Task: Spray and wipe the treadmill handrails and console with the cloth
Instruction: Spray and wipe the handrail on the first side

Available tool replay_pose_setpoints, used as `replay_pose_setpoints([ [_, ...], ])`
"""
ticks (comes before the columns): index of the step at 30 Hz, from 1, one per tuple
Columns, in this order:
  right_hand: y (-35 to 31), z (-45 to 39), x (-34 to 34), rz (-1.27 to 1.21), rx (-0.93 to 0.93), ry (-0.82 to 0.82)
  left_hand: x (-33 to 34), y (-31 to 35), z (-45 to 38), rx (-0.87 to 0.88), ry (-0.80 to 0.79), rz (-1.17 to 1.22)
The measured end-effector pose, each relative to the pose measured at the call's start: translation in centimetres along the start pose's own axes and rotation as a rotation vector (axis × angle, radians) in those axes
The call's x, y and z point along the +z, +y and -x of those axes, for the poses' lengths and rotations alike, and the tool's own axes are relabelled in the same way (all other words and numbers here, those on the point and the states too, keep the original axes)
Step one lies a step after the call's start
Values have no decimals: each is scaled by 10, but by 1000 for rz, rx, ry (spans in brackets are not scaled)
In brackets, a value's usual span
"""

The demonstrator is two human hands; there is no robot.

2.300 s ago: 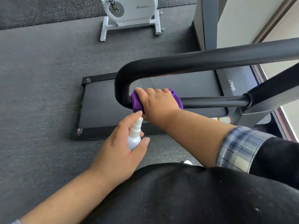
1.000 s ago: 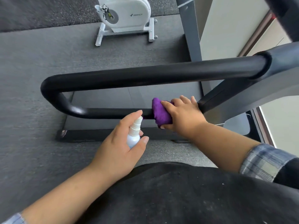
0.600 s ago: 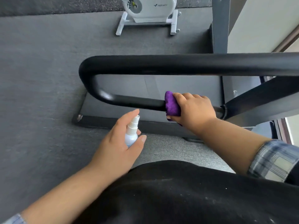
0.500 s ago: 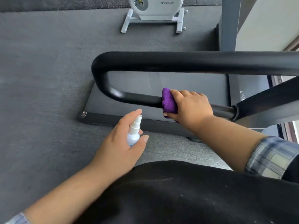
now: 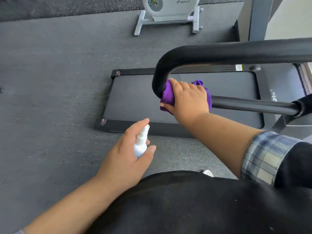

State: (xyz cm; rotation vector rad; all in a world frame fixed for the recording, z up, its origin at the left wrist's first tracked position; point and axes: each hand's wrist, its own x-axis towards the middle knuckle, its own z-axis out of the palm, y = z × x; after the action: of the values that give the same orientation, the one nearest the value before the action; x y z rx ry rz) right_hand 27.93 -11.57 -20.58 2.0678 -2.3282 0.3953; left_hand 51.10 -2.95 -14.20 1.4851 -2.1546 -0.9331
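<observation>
A black U-shaped treadmill handrail [image 5: 236,51] crosses the upper right and curves down into a thinner lower bar [image 5: 253,105]. My right hand [image 5: 187,98] grips a purple cloth [image 5: 167,95] wrapped round the lower bar, right at the bend. My left hand [image 5: 128,156] holds a small white spray bottle [image 5: 141,144] upright below the rail, index finger over its nozzle. The console is out of view.
The treadmill deck [image 5: 135,98] lies on the grey floor under the rail. A white exercise machine [image 5: 168,12] stands at the top. A dark post [image 5: 256,19] and a pale wall are at the upper right.
My right hand has slid the cloth along the lower bar from near its joint to the bend. The left hand with the bottle has stayed put. The view shifted.
</observation>
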Motion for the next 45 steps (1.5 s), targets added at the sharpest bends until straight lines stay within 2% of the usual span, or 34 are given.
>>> replay_pose_setpoints([
  [9, 8, 28, -9, 53, 32, -79, -10, -8, -28, 248, -176, -5],
  [15, 30, 76, -7, 61, 86, -116, 6, 3, -40, 327, -252, 62],
  [21, 62, 98, -9, 24, 209, -87, 20, 13, -44, 320, -243, 67],
  [28, 145, 112, -32, 2, 381, -105, 44, 38, -40, 273, -260, 75],
  [33, 192, 135, -46, -89, 466, -77, 74, 72, -54, 183, -168, 61],
  [36, 195, 137, -49, -254, 417, 23, 89, 84, -70, 88, -87, 30],
  [38, 187, 135, -50, -320, 313, 40, 97, 86, -82, 8, -38, -4],
  [41, 168, 134, -50, -497, 107, -51, 103, 87, -96, -118, 17, -71],
  [45, 159, 141, -46, -649, -84, -269, 110, 90, -99, -212, 57, -153],
])
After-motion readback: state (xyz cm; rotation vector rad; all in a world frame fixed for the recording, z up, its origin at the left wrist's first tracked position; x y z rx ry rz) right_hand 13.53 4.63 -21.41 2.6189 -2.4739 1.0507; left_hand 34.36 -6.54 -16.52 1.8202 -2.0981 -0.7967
